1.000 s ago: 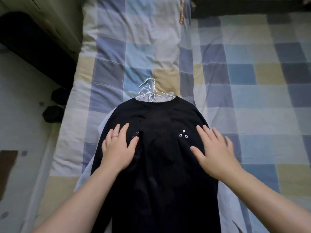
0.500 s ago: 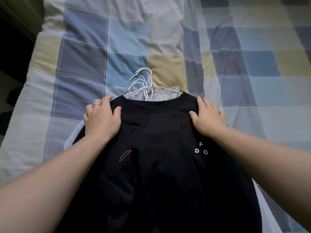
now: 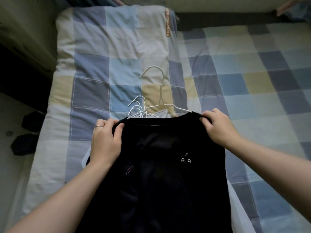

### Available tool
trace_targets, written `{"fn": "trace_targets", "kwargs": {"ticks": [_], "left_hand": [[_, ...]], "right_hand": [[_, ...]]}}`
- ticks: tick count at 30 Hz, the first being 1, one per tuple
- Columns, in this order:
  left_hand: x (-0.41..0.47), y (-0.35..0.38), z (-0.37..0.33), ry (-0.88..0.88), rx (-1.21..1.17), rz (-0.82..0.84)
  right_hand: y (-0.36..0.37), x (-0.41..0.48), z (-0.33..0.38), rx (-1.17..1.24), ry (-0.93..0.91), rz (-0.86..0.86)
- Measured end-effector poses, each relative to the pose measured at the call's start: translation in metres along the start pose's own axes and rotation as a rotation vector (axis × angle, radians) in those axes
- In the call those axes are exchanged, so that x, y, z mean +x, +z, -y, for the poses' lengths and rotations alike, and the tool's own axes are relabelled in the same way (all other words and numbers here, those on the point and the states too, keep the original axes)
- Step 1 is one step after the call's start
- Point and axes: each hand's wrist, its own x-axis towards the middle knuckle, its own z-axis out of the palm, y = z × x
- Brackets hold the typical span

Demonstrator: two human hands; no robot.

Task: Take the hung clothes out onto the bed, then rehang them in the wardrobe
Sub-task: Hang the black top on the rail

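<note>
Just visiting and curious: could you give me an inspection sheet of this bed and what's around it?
Surface: bed with checked bedding, rumpled at left.
Job's things: black T-shirt held at its shoulders; white hanger at its neckline, hook pointing away; more hanger hooks and pale clothes beneath.
Clutter: two dark objects on the floor at left.
Hands: left hand and right hand each grip a shoulder of the shirt.
Cables: nothing seen.
Surroundings: dark furniture at left, too dim to identify.

Two hands (image 3: 106, 142) (image 3: 218, 128), one black shirt (image 3: 165, 174), about five hangers (image 3: 161, 100).
</note>
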Motion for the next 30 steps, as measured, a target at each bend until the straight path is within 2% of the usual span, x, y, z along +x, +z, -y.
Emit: {"fn": "trace_targets", "kwargs": {"ticks": [6,11,15,22,30], "left_hand": [[-0.041,-0.075,-0.066,0.044,-0.046,0.215],[-0.082,-0.133,-0.138,0.145,-0.062,0.346],[-0.117,-0.162,-0.183,0.203,-0.059,0.418],[-0.177,-0.178,-0.262,0.398,-0.164,0.463],[-0.269,-0.138,-0.380,0.633,-0.208,0.592]], "right_hand": [[-0.096,-0.111,0.010,0.056,-0.008,0.020],[-0.159,-0.223,0.025,0.132,0.099,-0.046],[-0.195,-0.310,0.034,0.309,0.261,-0.165],[-0.245,-0.444,0.035,0.475,0.429,-0.387],[-0.292,-0.585,-0.017,0.424,0.530,-0.739]]}}
